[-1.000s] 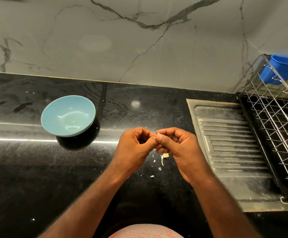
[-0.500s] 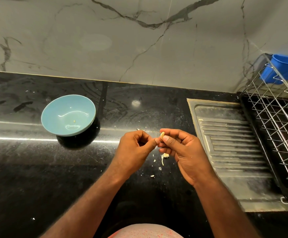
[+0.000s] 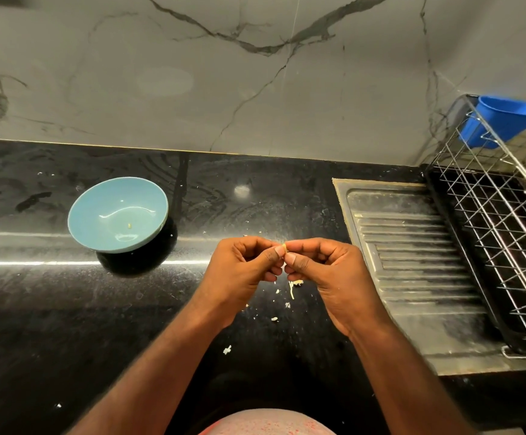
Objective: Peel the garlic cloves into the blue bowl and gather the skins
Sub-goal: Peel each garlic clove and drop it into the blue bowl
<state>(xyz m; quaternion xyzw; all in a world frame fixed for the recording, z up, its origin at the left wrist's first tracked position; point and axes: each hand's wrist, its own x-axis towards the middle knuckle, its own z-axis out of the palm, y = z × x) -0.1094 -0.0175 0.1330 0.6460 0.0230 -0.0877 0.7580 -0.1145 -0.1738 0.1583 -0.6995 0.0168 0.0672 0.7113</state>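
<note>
Pinching a small garlic clove (image 3: 284, 246) between them, the left hand (image 3: 239, 271) and right hand (image 3: 321, 271) meet at the head view's centre, the fingers (image 3: 299, 262) of both curled tight on it, probably held over the tabletop (image 3: 51, 309) so the skins (image 3: 291, 288) drop in one patch at 6 o'clock. The blue bowl (image 3: 105, 211) sits at 9 o'clock, well apart, with one pale bit (image 3: 129, 226) inside, and the path across looks open. At 3 o'clock, the drainboard (image 3: 412, 277) has its raised edge near the right hand.

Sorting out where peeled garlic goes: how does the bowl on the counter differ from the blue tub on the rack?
The bowl is pale blue and shallow; the tub is deep blue and deeper. The bowl sits on the counter; the tub is up on the rack. Both are open-topped.
</note>
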